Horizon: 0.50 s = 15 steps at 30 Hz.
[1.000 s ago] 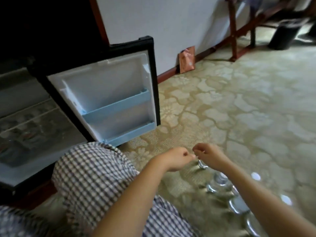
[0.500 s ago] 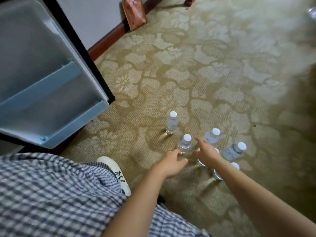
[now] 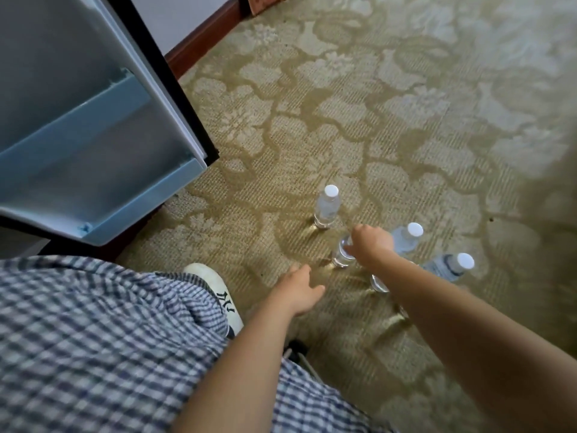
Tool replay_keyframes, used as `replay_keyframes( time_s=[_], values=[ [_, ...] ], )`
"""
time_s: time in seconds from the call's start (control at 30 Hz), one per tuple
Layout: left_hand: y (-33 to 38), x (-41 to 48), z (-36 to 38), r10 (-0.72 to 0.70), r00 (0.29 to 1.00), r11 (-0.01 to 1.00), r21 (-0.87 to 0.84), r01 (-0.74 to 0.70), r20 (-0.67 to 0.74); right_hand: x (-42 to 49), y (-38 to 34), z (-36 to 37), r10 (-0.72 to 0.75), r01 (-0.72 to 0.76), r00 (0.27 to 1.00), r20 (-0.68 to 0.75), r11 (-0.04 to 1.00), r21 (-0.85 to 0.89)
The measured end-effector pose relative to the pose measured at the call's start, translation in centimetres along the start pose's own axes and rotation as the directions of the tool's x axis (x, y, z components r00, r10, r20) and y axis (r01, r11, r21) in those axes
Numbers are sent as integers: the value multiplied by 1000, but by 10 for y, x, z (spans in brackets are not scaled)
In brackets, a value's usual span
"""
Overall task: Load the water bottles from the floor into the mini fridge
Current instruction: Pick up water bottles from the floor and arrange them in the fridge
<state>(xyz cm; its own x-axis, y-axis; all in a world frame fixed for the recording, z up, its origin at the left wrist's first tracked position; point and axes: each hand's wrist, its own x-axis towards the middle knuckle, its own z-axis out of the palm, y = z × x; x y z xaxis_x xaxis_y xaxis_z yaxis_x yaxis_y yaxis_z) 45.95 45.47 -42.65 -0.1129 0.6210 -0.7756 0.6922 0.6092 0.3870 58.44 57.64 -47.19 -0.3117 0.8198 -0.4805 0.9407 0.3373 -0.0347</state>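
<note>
Several small clear water bottles with white caps stand on the patterned carpet. The farthest bottle (image 3: pixel 326 207) stands alone. My right hand (image 3: pixel 371 243) is closed over the top of a nearer bottle (image 3: pixel 342 256), hiding its cap. Two more bottles (image 3: pixel 407 239) (image 3: pixel 449 265) stand to the right, and another bottle (image 3: pixel 379 282) is partly hidden under my right forearm. My left hand (image 3: pixel 298 290) hovers low over the carpet, fingers apart, holding nothing. The mini fridge's open door (image 3: pixel 93 126), with blue shelves, is at the left.
My knee in checked cloth (image 3: pixel 93 339) fills the lower left, with a white shoe (image 3: pixel 218 292) beside it. A dark wooden baseboard (image 3: pixel 203 39) runs along the wall behind the door. Patterned carpet (image 3: pixel 406 120) stretches to the right.
My right hand has moved left onto the top of the near bottle. My left hand has drawn back from that bottle toward me. The view has tilted further down.
</note>
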Motion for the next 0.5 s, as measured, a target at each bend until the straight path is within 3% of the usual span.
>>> replay_keyframes(
  time_s=[0.13,0.3,0.5],
  values=[
    [0,2,1,36,999,999,-27,-36,-2,-8,-4,-10,-98,96,995,-10,989,-109],
    [-3,5,0,46,998,997,-64,-49,-40,-31,-15,-47,-193,184,977,-94,978,-98],
    [1,-5,-24,134,968,935,-295,-195,-212,-60,-40,-111,-403,392,891,-209,915,-90]
  ],
)
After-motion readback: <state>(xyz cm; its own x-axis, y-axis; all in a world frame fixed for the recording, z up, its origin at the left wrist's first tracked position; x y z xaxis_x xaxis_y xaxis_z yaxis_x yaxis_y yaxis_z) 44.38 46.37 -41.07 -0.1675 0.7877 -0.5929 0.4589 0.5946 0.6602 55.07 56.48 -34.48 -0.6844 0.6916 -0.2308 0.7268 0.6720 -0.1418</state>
